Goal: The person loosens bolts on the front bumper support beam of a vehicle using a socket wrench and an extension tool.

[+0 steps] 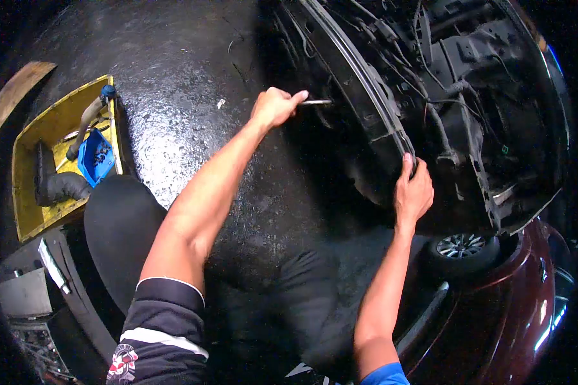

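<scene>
My left hand (278, 108) is closed around a thin metal rod-like tool (317, 102), whose tip points right toward the dark underside of a car's front end. My right hand (413, 192) grips the lower end of a long dark metal bar (359, 67), thumb on top and fingers curled over its edge. The bar runs diagonally from the top centre down to this hand. Behind it lie cables, pipes and brackets (438, 122). What the tool's tip touches is too dark to tell.
At the left, a yellow bin (23, 186) holds hoses and a blue tray (96, 159) of small parts. A wooden board (13, 96) lies beyond it. A dark red car (494, 308) with a wheel (460, 246) stands at the lower right. The floor (173, 58) looks wet.
</scene>
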A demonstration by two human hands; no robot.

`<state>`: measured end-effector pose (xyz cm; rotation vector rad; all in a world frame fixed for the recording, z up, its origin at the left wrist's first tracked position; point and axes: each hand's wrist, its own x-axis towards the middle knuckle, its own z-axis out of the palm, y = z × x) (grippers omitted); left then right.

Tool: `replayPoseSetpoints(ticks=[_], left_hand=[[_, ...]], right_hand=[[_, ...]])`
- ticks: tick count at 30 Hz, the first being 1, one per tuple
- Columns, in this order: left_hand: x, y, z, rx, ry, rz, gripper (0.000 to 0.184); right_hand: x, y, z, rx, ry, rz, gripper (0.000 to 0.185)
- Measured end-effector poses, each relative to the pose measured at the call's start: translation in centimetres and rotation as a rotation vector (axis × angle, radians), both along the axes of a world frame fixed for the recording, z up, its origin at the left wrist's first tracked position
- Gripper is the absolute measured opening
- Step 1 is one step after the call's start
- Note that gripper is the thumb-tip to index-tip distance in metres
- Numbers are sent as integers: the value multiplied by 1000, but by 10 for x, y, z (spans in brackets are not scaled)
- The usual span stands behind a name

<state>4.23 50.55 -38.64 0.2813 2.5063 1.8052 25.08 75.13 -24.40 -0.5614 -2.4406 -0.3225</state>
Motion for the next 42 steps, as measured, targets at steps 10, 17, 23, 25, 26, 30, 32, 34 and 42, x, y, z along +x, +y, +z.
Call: replayPoseSetpoints(ticks=[10,17,23,25,26,30,32,34,42], left_hand=[[-1,3,6,494,-580,-123,58],[20,5,29,-242,4,-18,59],[1,5,28,684,-802,-224,89],[-2,7,26,785,-800,-198,89],[3,10,24,562,-532,-130,86],[29,7,38,-334,381,7,61],[18,-1,33,-407,466,-85,63],[0,5,27,-20,97,0,72],[11,13,0,-25,233,122,49]], right_hand=[[-2,3,-2,61,48,37,50],[0,5,-6,127,83,36,50],[1,7,-6,127,82,40,51],[-1,6,-7,131,83,25,51],[-1,6,-9,127,84,15,51],[-1,1,-6,105,44,-14,49],[-4,1,-6,86,33,-26,49],[-5,2,-8,92,50,-15,48],[-7,0,-4,7,-1,-38,47]])
